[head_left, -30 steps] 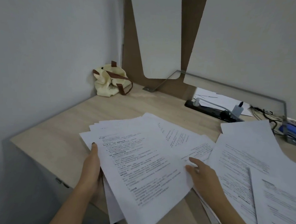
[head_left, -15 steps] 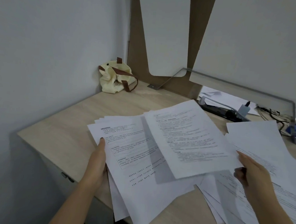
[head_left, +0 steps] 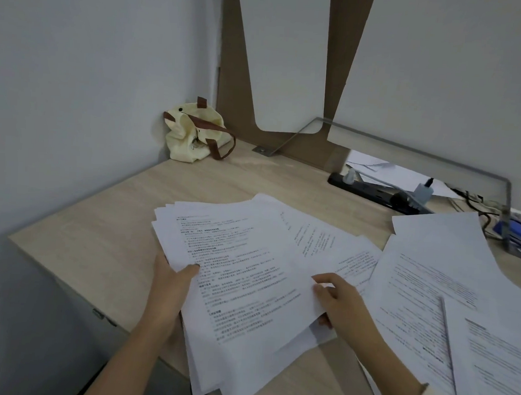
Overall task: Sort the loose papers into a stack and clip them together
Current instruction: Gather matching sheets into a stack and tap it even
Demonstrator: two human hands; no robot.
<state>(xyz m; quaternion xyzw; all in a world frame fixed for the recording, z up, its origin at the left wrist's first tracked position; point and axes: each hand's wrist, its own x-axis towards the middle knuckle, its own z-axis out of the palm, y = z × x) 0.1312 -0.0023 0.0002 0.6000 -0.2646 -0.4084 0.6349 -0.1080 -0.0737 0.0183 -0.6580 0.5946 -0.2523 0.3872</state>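
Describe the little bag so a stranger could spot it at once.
Look at the wooden desk and follow it to its far left corner. The bag sits slumped there, well clear of the papers. It is the only soft cloth thing: cream, with brown straps.

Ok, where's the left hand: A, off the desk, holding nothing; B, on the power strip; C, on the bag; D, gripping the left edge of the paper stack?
D: the left hand grips the left edge of the stack, thumb on top; the bag and power strip lie far back, untouched.
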